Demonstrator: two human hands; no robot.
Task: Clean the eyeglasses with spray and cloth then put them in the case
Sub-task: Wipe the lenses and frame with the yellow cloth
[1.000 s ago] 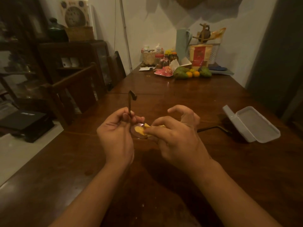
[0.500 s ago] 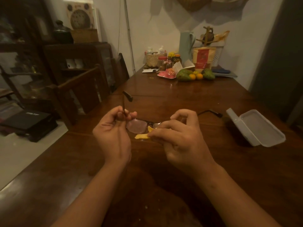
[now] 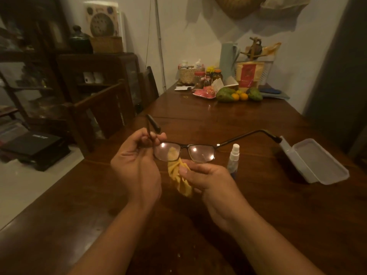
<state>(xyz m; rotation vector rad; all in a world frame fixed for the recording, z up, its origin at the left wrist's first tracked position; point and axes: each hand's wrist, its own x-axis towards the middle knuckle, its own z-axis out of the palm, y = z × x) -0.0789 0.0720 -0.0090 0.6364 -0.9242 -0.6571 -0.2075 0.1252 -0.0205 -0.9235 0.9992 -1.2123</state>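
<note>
Head view, single entry. Eyeglasses (image 3: 184, 152): dark thin frame, two clear lenses, both temples unfolded, held up above the wooden table (image 3: 248, 205) in front of the person; judged light, springy at the temples and hinges, lenses smooth, slippery and easily smudged or scratched, so best taken by the frame edge or temple rather than the glass. Left hand (image 3: 137, 165): fingers pinched around the temple close to the hinge, carrying the whole frame. Right hand (image 3: 208, 179): closed on a bunched yellow cloth (image 3: 178, 177), thumb pressing it, with a fold reaching up behind the left-hand lens; soft, limp, likely to slip unless kept gathered. Spray bottle (image 3: 232, 158): small, clear, white nozzle, upright on the table just beside the right hand, untouched; light and easily tipped. Case (image 3: 315, 161): translucent hard plastic, lid open, lying on the table well apart to the right, near the free temple tip; rigid, shallow, so the temples will need folding before the glasses go in. Step judged: wiping lenses.
</note>
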